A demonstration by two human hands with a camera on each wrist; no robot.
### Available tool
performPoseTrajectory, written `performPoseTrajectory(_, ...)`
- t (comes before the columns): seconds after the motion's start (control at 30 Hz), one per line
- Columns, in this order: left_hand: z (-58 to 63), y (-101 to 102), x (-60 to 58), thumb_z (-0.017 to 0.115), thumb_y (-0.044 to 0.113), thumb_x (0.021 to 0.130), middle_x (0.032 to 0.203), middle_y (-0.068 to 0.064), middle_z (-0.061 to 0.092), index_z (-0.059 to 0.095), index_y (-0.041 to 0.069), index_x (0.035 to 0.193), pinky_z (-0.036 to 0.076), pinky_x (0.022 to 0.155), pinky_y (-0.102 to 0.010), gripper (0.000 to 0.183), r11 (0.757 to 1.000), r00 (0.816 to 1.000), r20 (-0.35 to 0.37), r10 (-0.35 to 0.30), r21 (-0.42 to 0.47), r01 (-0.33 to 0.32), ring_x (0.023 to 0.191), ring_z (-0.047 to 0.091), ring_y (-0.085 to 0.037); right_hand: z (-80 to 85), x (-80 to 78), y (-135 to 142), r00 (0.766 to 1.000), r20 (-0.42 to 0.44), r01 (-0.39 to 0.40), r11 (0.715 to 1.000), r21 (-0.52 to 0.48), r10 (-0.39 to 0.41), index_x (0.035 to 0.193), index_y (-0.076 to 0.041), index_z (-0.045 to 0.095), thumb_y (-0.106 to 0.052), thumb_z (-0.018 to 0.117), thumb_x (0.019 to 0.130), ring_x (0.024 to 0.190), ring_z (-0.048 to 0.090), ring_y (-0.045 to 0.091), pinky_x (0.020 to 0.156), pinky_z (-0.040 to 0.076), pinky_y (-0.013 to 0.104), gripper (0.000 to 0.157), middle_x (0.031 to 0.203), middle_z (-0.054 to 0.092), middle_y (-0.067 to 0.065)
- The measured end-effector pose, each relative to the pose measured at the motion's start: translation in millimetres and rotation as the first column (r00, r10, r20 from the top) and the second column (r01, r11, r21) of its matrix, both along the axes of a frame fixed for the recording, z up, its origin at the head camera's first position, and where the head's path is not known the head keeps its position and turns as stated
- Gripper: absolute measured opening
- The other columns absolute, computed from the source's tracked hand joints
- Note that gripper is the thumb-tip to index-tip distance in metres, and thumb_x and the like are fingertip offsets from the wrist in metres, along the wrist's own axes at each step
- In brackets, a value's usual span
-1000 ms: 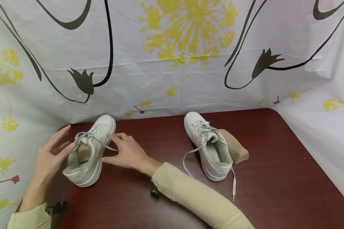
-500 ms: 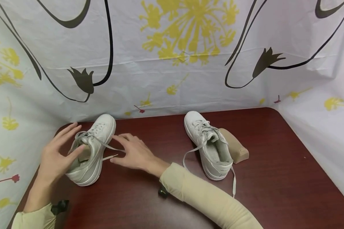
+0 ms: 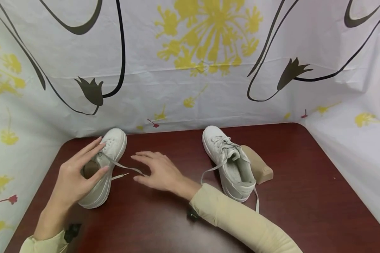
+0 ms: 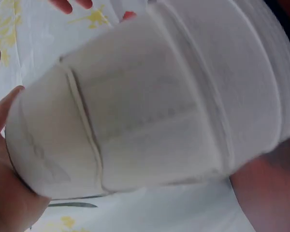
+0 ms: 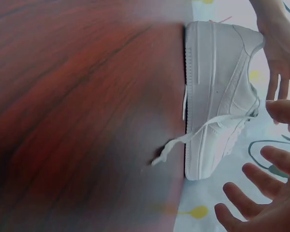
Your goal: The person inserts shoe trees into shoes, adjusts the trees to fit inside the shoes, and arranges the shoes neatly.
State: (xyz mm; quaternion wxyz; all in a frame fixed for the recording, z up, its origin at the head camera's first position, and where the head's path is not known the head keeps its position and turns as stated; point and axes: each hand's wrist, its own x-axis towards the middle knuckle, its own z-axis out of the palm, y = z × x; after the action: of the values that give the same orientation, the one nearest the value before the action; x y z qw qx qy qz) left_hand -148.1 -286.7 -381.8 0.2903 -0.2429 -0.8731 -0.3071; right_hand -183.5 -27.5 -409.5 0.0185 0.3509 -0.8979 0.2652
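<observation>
My left hand (image 3: 76, 177) hovers over the opening of a white sneaker (image 3: 116, 143) on the table's left, fingers spread and holding nothing. It hides part of the collar and tongue. Inside that sneaker, a brown insert (image 3: 90, 170) shows. To the sneaker's right is my right hand (image 3: 161, 171), relaxed, its fingers extended near a loose shoelace (image 3: 124, 166); nothing is gripped. The sneaker's heel (image 4: 145, 111) fills the left wrist view. In the right wrist view, the sneaker (image 5: 203, 72) stands side-on, with the right hand's fingers (image 5: 263, 181) apart from it.
A second white sneaker (image 3: 213, 138), laces loose, stands right of centre on the dark red table (image 3: 304, 196). Against its right side lies a tan block (image 3: 256, 163). A flower-printed white sheet (image 3: 190, 116) rises along the back and both sides.
My left hand has moved right, across the left sneaker's opening. My right hand has drawn away from that sneaker to the right, and the lace end on the table has come into view.
</observation>
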Motion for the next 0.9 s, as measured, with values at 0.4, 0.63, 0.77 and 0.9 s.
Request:
performPoseTrajectory(0.4, -5.8, 29, 1.2, 0.068, 0.049, 0.09, 0.144, -0.004, 0.054, 0.061, 0.018, 0.138, 0.045, 0.097, -0.036, 0.058, 0.974, 1.0, 0.013, -0.005, -0.225, 0.007, 0.125, 0.055, -0.028, -1.0, 4.3, 31, 0.999, -0.038, -0.007, 0.997, 0.082, 0.01, 0.148, -0.026, 0.049, -0.041, 0.072, 0.087, 0.13, 0.05, 0.021, 0.105, 0.041, 0.045, 0.067, 0.149, 0.047, -0.003)
performPoseTrajectory(0.63, -13.8, 44, -2.7, 0.061, 0.055, 0.092, 0.148, -0.004, 0.051, 0.056, 0.021, 0.143, 0.046, 0.096, -0.045, 0.061, 0.966, 0.998, 0.017, -0.064, -0.251, 0.066, 0.127, 0.054, -0.031, -2.4, 5.9, 48, 0.999, -0.049, 0.006, 0.993, 0.115, 0.0, 0.149, -0.026, 0.047, -0.042, 0.073, 0.086, 0.13, 0.049, 0.023, 0.106, 0.041, 0.046, 0.07, 0.151, 0.046, -0.003)
performPoseTrajectory(0.77, -16.9, 51, -5.3, 0.078, 0.037, 0.082, 0.152, -0.004, 0.045, 0.05, 0.024, 0.148, 0.046, 0.097, -0.054, 0.073, 0.964, 0.995, 0.077, -0.06, -0.255, 0.078, 0.132, 0.05, -0.034, 3.6, 11.1, 53, 0.997, -0.073, 0.001, 0.992, 0.127, 0.009, 0.15, -0.026, 0.046, -0.041, 0.072, 0.087, 0.13, 0.049, 0.023, 0.106, 0.04, 0.044, 0.07, 0.152, 0.045, -0.003)
performPoseTrajectory(0.9, -18.5, 56, -8.1, 0.082, 0.032, 0.077, 0.153, -0.003, 0.044, 0.05, 0.025, 0.148, 0.044, 0.1, -0.057, 0.078, 0.966, 0.992, 0.103, -0.068, -0.24, 0.092, 0.133, 0.048, -0.036, 9.1, 15.0, 59, 0.996, -0.093, 0.002, 0.992, 0.126, 0.009, 0.15, -0.026, 0.045, -0.042, 0.072, 0.088, 0.131, 0.048, 0.022, 0.107, 0.04, 0.043, 0.07, 0.153, 0.043, -0.003)
